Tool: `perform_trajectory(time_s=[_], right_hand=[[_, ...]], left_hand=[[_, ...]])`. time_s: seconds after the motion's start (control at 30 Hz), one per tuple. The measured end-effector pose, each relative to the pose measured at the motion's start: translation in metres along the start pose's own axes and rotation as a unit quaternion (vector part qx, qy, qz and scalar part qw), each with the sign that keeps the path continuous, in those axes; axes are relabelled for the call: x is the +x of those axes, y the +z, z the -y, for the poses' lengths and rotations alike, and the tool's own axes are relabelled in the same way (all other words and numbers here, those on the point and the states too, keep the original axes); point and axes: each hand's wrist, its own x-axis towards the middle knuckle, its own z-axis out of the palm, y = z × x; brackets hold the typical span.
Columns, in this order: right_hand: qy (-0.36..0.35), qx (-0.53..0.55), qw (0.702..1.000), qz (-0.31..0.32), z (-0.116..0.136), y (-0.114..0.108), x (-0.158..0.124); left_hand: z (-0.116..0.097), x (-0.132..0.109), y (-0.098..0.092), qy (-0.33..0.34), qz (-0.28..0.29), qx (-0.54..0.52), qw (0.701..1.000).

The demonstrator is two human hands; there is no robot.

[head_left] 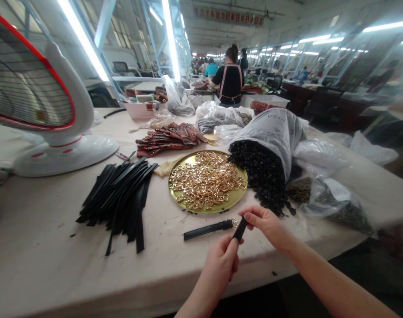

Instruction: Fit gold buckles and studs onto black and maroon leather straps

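A pale table (pixel 65 265) stretches across lower left under strip lights (pixel 171 39), its near edge crossing the bottom. Lower centre, left hand (pixel 224 256) and right hand (pixel 267 223) pinch a black strap (pixel 240 229) above that edge.

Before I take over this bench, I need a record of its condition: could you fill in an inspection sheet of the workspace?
Surface: pale table, with dark scraps on it.
Job's things: short black piece in hand; buckled black strap; gold buckles on a round plate; long black strips.
Clutter: spilling bag of small black pieces; reddish-brown strips; fan.
Hands: left hand grips the short piece's lower end; right hand pinches its upper end.
Cables: nothing seen for certain.
Surroundings: person in a black top beyond; lit tubes overhead.
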Motion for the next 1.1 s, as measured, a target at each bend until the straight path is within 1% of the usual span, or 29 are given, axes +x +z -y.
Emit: perform_trajectory(time_s=[0.1,0.17,0.2,0.23,0.3,0.37,0.4,0.47,0.5,0.53,0.57,0.6,0.63,0.67,0.7,0.73,0.83,0.9,1.0,1.1], right_hand=[[-0.003,-0.068,0.995,0.067,-0.001,0.000,0.001],[0.012,-0.077,0.992,0.104,-0.004,0.005,0.002],[0.023,-0.058,0.993,0.103,-0.008,0.009,0.003],[0.037,-0.026,0.995,0.087,-0.012,0.015,0.003],[0.051,0.047,0.997,0.034,-0.024,0.029,0.005],[0.047,0.096,0.994,0.000,-0.038,0.038,0.007],[0.040,0.104,0.994,0.003,-0.043,0.040,0.008],[0.011,0.070,0.997,0.034,-0.046,0.034,0.015],[-0.013,0.014,0.999,0.041,-0.043,0.027,0.021],[-0.040,-0.084,0.995,0.032,-0.038,0.017,0.029],[-0.063,-0.207,0.976,0.005,-0.030,0.006,0.039],[-0.078,-0.332,0.940,-0.031,-0.022,-0.004,0.051],[-0.082,-0.440,0.892,-0.066,-0.014,-0.014,0.065],[-0.078,-0.510,0.852,-0.089,-0.008,-0.021,0.080],[-0.067,-0.553,0.824,-0.101,-0.003,-0.027,0.094],[-0.054,-0.570,0.813,-0.103,-0.001,-0.029,0.107],[-0.023,-0.589,0.803,-0.093,-0.004,-0.025,0.136],[-0.012,-0.586,0.806,-0.089,-0.008,-0.019,0.144],[-0.014,-0.550,0.830,-0.088,-0.002,-0.016,0.141],[-0.039,-0.478,0.873,-0.085,0.014,-0.017,0.121]], left_hand=[[0.000,0.003,-0.007,0.013,0.009,0.068,0.998],[-0.002,0.005,-0.010,0.046,0.014,0.107,0.993],[-0.003,0.006,-0.011,0.063,0.006,0.116,0.991],[-0.004,0.008,-0.011,0.073,-0.010,0.115,0.991],[-0.004,0.013,-0.011,0.069,-0.038,0.085,0.993],[-0.002,0.019,-0.012,0.049,-0.037,0.041,0.997],[-0.001,0.023,-0.013,0.044,-0.031,0.023,0.998],[0.000,0.029,-0.018,0.040,-0.027,-0.002,0.999],[0.000,0.032,-0.021,0.034,-0.029,-0.013,0.999],[-0.001,0.034,-0.023,0.023,-0.033,-0.023,0.999],[-0.002,0.036,-0.026,0.010,-0.040,-0.034,0.999],[-0.003,0.037,-0.028,-0.003,-0.047,-0.048,0.998],[-0.004,0.038,-0.029,-0.010,-0.052,-0.065,0.996],[-0.005,0.038,-0.029,-0.009,-0.053,-0.081,0.995],[-0.005,0.038,-0.029,-0.006,-0.053,-0.095,0.994],[-0.006,0.037,-0.029,-0.002,-0.050,-0.105,0.993],[-0.005,0.034,-0.027,0.001,-0.047,-0.107,0.993],[-0.005,0.031,-0.027,0.004,-0.047,-0.107,0.993],[-0.006,0.025,-0.026,0.024,-0.043,-0.110,0.993],[-0.009,0.019,-0.026,0.053,-0.050,-0.110,0.991]])
